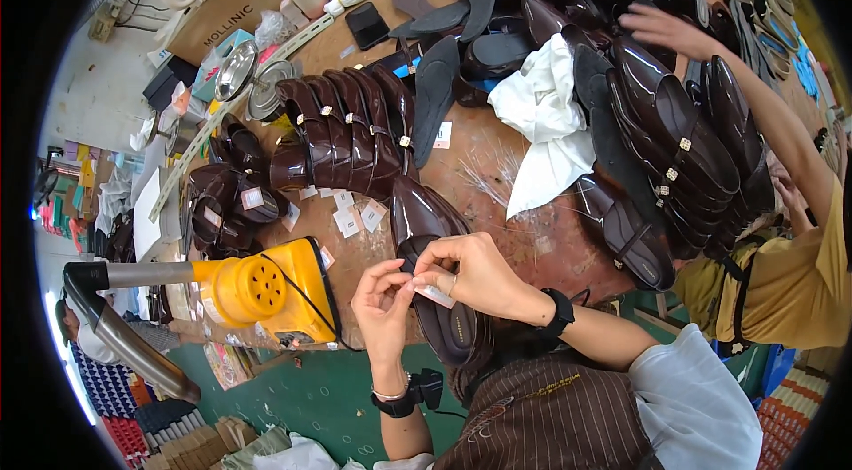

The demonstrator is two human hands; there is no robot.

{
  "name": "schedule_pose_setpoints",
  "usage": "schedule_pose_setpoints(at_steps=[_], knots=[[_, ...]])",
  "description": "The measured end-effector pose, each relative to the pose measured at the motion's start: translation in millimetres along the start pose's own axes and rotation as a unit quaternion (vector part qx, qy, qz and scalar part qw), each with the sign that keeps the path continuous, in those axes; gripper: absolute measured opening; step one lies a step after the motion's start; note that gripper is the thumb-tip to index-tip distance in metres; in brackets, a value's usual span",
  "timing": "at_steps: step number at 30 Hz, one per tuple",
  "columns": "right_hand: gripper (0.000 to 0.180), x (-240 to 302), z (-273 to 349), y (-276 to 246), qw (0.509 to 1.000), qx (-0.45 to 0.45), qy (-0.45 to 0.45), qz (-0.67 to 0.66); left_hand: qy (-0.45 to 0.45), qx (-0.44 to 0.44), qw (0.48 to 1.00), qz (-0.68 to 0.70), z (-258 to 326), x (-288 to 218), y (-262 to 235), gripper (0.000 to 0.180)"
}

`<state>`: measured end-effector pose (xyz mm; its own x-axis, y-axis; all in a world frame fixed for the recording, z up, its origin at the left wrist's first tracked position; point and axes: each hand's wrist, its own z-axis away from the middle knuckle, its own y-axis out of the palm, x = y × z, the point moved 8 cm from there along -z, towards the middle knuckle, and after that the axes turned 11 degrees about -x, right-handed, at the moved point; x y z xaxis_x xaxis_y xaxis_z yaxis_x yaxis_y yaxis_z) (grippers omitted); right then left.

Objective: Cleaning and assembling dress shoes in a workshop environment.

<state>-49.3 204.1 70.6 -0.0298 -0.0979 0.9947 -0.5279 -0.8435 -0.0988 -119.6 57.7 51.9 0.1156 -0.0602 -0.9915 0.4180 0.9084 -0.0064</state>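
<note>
My left hand [383,306] and my right hand [475,270] meet fingertip to fingertip above a dark brown glossy shoe [430,214]. Under my right fingers shows a small white tag [436,295], pinched there. My left thumb and forefinger are pressed together beside it; what lies between them is too small to make out. The shoe lies with its pointed toe away from me, and my hands partly cover its middle. Toward me its dark insole [459,333] is visible.
Left of my hands stands a yellow machine [262,288] with a hose. Loose tags [348,220] and a row of brown shoes [342,128] lie beyond. White cloth [541,106] and stacked shoes [679,150] are at right, where another person's arm [772,97] reaches in.
</note>
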Motion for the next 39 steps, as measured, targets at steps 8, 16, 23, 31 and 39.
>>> schedule_pose_setpoints(at_steps=[8,16,23,31,39], knots=[[0.011,-6.6,2.6,-0.3,0.999,-0.018,0.033,-0.029,0.012,-0.046,0.998,0.045,2.7,1.4,-0.1,0.033],[0.012,-4.6,3.8,4.2,0.998,-0.006,0.046,-0.038,0.004,-0.098,0.993,0.067,10.1,3.3,4.9,0.043],[0.011,5.4,-69.2,-73.7,0.976,-0.149,-0.074,0.138,0.083,-0.105,0.932,-0.338,25.8,-15.9,-5.8,0.043],[0.017,-100.5,-143.3,-29.2,0.858,-0.063,-0.101,0.500,-0.009,-0.065,0.997,-0.051,-14.1,-53.3,-46.5,0.016],[0.008,-75.0,-130.8,-47.0,0.891,-0.126,-0.132,0.416,0.334,-0.443,0.821,-0.134,-62.8,-187.9,-199.1,0.021]])
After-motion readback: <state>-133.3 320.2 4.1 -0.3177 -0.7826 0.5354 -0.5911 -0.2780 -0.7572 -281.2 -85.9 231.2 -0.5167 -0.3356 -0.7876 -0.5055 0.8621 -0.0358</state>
